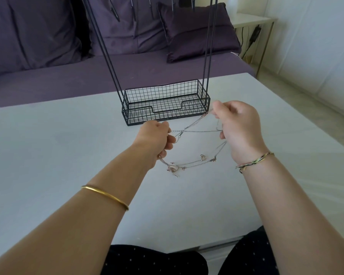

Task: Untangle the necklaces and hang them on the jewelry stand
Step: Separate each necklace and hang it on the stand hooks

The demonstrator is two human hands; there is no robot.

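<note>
Top of the jewelry stand [163, 87] is cut off by the upper edge (only hook tips seen). Chain ends are hidden inside the left hand [157, 137] and right hand [238, 128]. The necklaces [202, 157] cannot be counted; strands too thin where crossed, pendants blurred.

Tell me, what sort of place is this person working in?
Most likely a living room at home. A purple sofa with matching cushions runs behind the white table, and a small side table stands by the wall with cables trailing down beside it.
</note>
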